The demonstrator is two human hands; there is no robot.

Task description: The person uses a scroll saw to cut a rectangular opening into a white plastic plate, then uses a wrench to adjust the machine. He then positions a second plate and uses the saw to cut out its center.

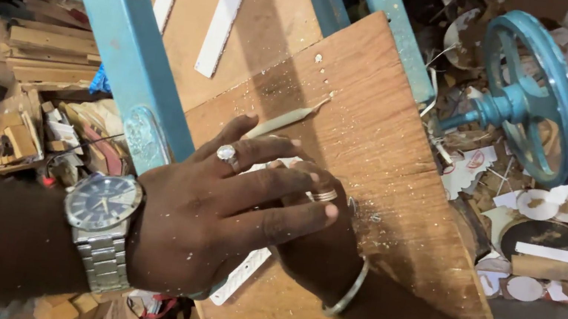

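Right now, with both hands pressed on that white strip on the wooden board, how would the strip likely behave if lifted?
The white strip looks thin and flat under the left hand and right hand, so probably light and somewhat bendy. Sawdust speckling the wooden board may let it slide easily. Being flat, it seems unlikely to roll.

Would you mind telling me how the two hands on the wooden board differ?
The left hand lies on top, fingers spread flat; the right hand sits beneath it, mostly covered. The left wrist carries a metal wristwatch, the right a plain bangle. The left ring bears a pale stone; the right ring is a plain band. Both press down on the wooden board, over a white strip.
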